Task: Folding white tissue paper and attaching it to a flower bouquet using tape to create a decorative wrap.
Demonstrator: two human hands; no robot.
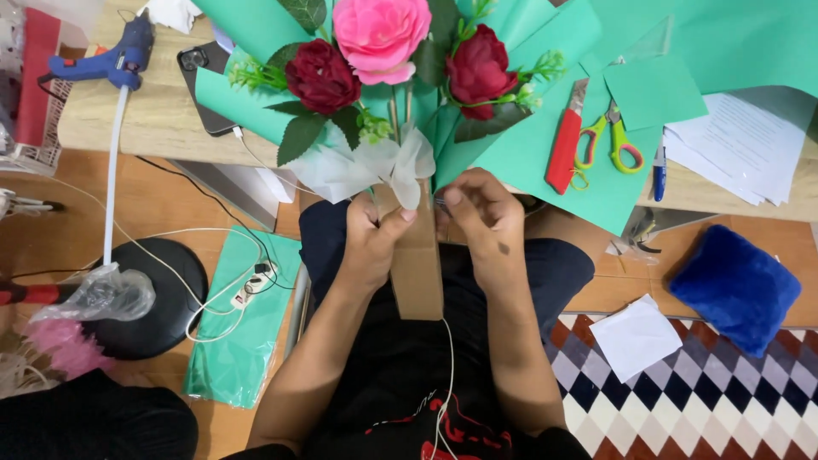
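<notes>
Both forearms frame a white string; left hand clamps the bouquet at its brown cardboard handle. Right hand pinches the string beside it, apparently binding; keeping tension looks key.

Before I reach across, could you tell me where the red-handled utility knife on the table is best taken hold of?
Grip the red-handled utility knife around its thick red handle, the lower half. It lies nearly upright in the view on green paper, blade end pointing away. Come from its left side, since the green-and-yellow scissors lie close against its right.
</notes>
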